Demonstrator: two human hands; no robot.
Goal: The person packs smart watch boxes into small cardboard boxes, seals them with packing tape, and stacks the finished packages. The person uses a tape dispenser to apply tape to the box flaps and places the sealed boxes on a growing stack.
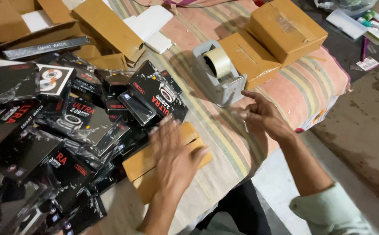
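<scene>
The big heap of glossy black shrink-wrapped retail boxes (45, 130) w/ red and white print fills the left half of the striped cloth-covered work surface (224, 130). It's stacked loose and slanted, so a nudge from the forearm could prob. send a few sliding onto the box in hand or off the near edge.

Behind it, plain brown cardboard cartons (106, 26) and white flat inserts (148, 21) lie at the top, some open. On the right, two closed brown cardboard boxes (268, 39) sit stacked, one partly on the other, near the cloth's far right edge; the upper one has clear tape across its top.

The small brown cardboard box (143, 163) being worked on lies at the near centre, just beside the black heap. The left hand (176, 156) presses flat on it, fingers spread, blurred w/ motion; not gripping, just holding it down. If that pressure slips, the flaps could spring open and the seal go crooked.

The grey desktop tape dispenser (220, 74) w/ a roll of clear tape stands between the stacked boxes and the heap. The right hand (263, 115) hovers just below it, fingers loosely curled, seemingly pinching a strip of clear tape (237, 114); hard to tell. Tape that thin may fold on itself or stick to fingers.

Far right on the floor: small white tag w/ red print (367, 64), assorted pens and packets (368, 21).
</scene>
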